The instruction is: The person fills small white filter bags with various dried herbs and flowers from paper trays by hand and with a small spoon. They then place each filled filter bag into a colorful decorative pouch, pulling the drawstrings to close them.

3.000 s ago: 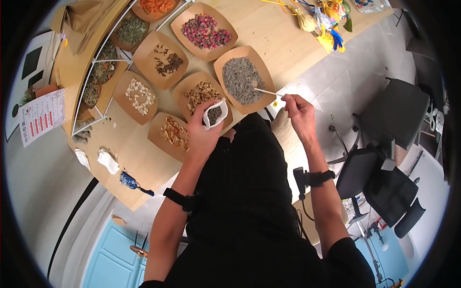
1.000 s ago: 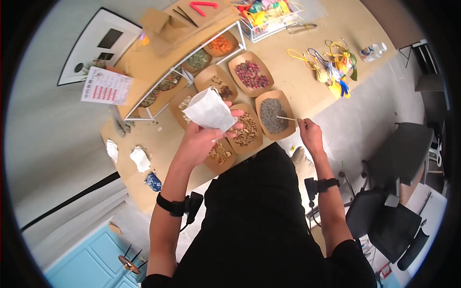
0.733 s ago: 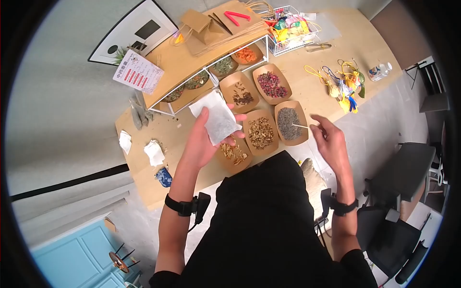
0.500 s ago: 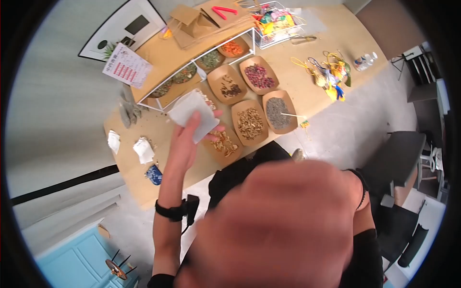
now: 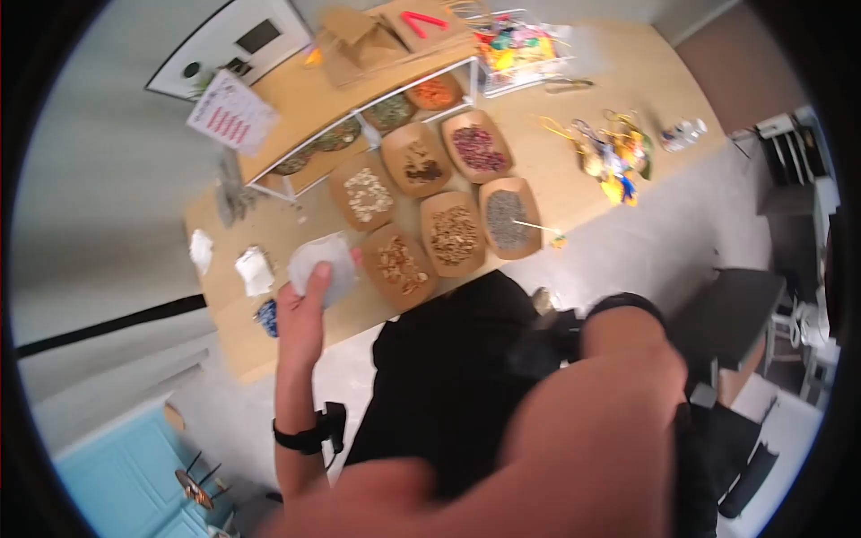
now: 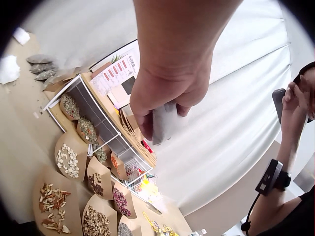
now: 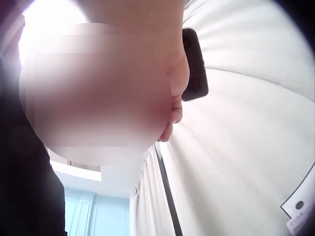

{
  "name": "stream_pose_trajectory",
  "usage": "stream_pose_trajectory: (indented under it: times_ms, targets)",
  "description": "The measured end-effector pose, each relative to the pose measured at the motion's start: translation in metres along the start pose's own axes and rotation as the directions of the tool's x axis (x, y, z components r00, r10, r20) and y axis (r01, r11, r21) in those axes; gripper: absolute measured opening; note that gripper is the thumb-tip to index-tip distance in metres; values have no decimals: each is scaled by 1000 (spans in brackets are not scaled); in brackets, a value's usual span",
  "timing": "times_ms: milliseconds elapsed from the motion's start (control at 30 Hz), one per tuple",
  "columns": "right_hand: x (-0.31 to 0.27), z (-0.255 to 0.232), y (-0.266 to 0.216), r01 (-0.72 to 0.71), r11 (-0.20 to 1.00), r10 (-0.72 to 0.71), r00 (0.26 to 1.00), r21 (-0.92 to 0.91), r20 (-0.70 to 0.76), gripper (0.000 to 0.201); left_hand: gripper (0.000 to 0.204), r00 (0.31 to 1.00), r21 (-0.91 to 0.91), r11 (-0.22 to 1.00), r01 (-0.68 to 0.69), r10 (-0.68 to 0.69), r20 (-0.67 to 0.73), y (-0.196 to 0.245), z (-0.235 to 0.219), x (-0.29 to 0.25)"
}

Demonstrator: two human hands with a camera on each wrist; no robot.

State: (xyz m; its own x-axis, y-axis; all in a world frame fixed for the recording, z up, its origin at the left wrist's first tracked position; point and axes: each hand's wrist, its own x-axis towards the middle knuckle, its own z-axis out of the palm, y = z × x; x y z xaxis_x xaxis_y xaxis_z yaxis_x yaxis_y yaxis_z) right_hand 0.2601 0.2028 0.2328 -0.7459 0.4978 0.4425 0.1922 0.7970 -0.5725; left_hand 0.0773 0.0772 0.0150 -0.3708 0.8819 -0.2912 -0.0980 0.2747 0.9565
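My left hand (image 5: 303, 309) holds a white pouch (image 5: 330, 269) beside the trays in the head view, its thumb across the near face. In the left wrist view the fingers (image 6: 170, 105) grip the pouch (image 6: 164, 125) from both sides. My right hand (image 5: 556, 448) is raised, large and blurred close to the head camera. The left wrist view shows the right hand (image 6: 297, 98) up by the head, with bent fingers. Curled fingertips (image 7: 173, 117) show in the right wrist view; whether they hold anything is unclear. A thin stick (image 5: 529, 223) rests in the grey-filled tray (image 5: 509, 255).
Paper trays of dried petals (image 5: 478, 149), seeds and roots stand together. Behind them is a white-framed shelf (image 5: 309, 175). Tasselled pouches (image 5: 614, 161), a bottle (image 5: 686, 134) and a wire basket (image 5: 529, 85) are farther right. White pouches (image 5: 255, 271) and a blue one (image 5: 266, 317) lie left.
My right hand has let go of the stick and risen toward the head. My left hand has moved left and nearer the table's edge with the pouch, whose open mouth faced the camera earlier.
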Motion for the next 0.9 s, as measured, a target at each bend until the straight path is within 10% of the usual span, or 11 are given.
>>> stream_pose_trajectory:
  times_ms: [267,300,433,500,633,900]
  targets:
    - [-216,-152,57,133,957,-170,977,257,128,21,53,995,-308,951,29,-57,-83,30,55,10]
    - [-89,-93,37,140,951,-186,971,275,150,21,57,996,-384,922,47,-72,-52,34,61,10]
    - [-83,5,135,-240,842,265,964,484,16,45,66,989,-415,898,145,-118,89,47,88,8]
    - [-88,48,177,-303,804,260,953,512,156,49,67,987,-341,927,157,-135,86,52,100,5]
    - [-94,69,189,-416,744,167,874,524,456,34,67,981,-214,957,193,-189,38,39,111,-6]
    - [-109,83,173,-577,615,293,800,537,524,15,67,970,-279,933,229,-194,145,19,81,-20]
